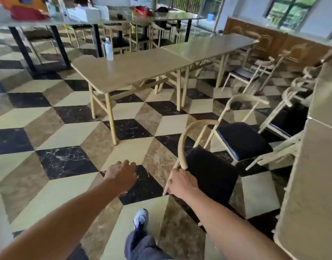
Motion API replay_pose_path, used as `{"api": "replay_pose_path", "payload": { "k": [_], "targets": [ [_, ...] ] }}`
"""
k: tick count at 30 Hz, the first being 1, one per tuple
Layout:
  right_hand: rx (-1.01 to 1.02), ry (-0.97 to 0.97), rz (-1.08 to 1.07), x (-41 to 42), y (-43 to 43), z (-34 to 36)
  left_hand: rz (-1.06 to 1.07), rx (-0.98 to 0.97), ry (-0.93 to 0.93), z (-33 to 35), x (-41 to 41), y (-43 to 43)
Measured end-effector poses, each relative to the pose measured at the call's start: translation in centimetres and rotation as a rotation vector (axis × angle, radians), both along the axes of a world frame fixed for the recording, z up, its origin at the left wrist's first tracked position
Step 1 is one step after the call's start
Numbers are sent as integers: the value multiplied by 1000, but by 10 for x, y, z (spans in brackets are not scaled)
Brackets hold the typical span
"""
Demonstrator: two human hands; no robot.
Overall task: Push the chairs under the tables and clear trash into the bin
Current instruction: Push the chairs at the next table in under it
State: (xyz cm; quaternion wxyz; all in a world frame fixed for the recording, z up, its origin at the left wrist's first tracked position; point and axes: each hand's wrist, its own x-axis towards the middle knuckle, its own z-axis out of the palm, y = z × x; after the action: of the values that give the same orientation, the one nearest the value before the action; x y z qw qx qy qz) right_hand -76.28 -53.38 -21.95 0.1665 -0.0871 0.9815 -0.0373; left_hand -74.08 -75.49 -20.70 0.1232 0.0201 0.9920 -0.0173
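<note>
Here the nearest chair (208, 166) is gripped by the right hand (182, 182) at its stiff, seemingly light curved backrest; the left hand (122, 175) hangs open, empty.

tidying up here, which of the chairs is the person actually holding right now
The nearest chair, the black-seated one at the bottom of the view. The right hand grips its curved wooden backrest; the left hand is empty. The other chairs further right go untouched.
</note>
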Motion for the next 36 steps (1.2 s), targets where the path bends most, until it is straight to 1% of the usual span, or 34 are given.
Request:
{"api": "replay_pose_path", "payload": {
  "k": [5, 9, 12, 16, 19, 25, 28, 31, 33, 36],
  "targets": [
    [-80, -8, -177, -106, -17, -18, -139, -20, 0, 8, -121, 2],
    [-80, 10, -216, -183, -30, -19, -249, -70, 5, 18, -203, -9],
    [-101, 7, -250, -221, -39, -17, -244, -69, -29, 14, -256, -23],
    [-120, -15, -337, -250, -44, -29, -351, -141, -120, -5, -324, -31],
    [-110, -20, -469, -272, -42, -41, -446, -153, -148, -16, -379, -21],
    [-59, -88, -762, -319, -34, -57, -771, -97, -156, -30, -485, 8],
    [-57, -156, -954, -338, -42, -58, -928, -54, -206, -34, -534, 20],
    [-66, -221, -1111, -349, -58, -59, -1081, -67, -216, -37, -575, 34],
    [-97, -226, -1205, -359, -70, -62, -1141, -93, -221, -38, -603, 45],
    [-143, -184, -1346, -370, -81, -71, -1224, -113, -254, -48, -635, 67]
  ]
}}
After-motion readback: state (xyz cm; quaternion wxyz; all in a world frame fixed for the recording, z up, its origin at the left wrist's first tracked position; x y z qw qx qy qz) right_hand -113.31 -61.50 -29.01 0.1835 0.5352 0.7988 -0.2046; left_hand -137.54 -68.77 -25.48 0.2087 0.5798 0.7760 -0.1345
